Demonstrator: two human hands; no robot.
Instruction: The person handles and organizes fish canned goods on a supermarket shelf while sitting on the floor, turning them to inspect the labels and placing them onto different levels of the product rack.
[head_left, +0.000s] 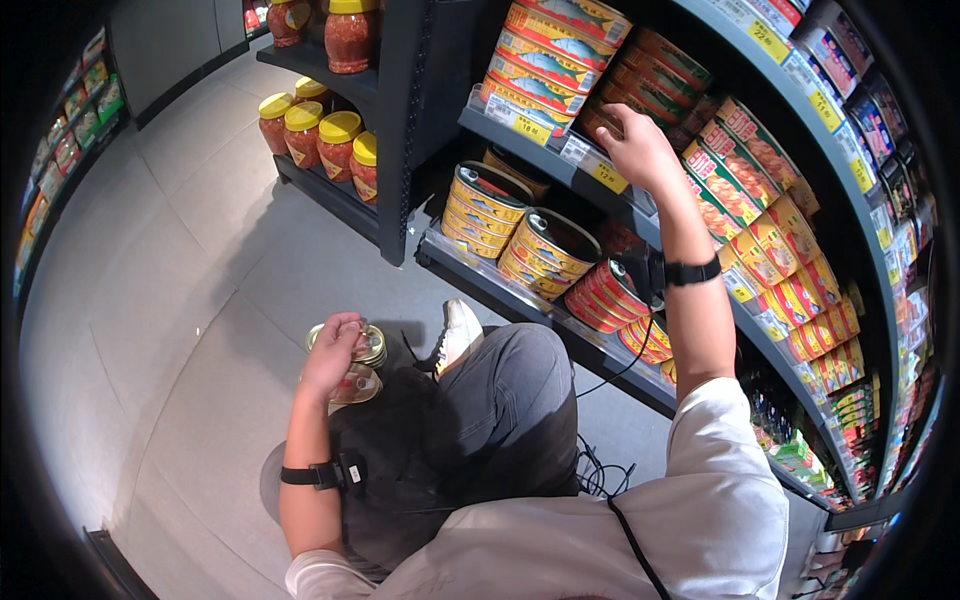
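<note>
My right hand (636, 146) reaches to the upper shelf, fingers apart and curled, in front of a gap between stacked fish cans (551, 60) and boxed cans with green and red print (739, 172). Dark stacked cans (660, 75) stand behind it, deeper in the shelf. My left hand (337, 349) is low over the floor, its fingers bent above a small stack of round cans (371, 346); whether it touches them is unclear. Beside that stack, nearer my body, more cans (356, 385) rest on the floor, partly covered by the hand and wrist.
Yellow oval fish cans (484, 210) and red cans (607, 296) fill the bottom shelf. Yellow-lidded jars (304, 131) stand on a dark rack (394, 135) to the left. My bent legs and white shoe (459, 334) are close to the shelf edge. A loose black cable (600, 469) lies beside my leg.
</note>
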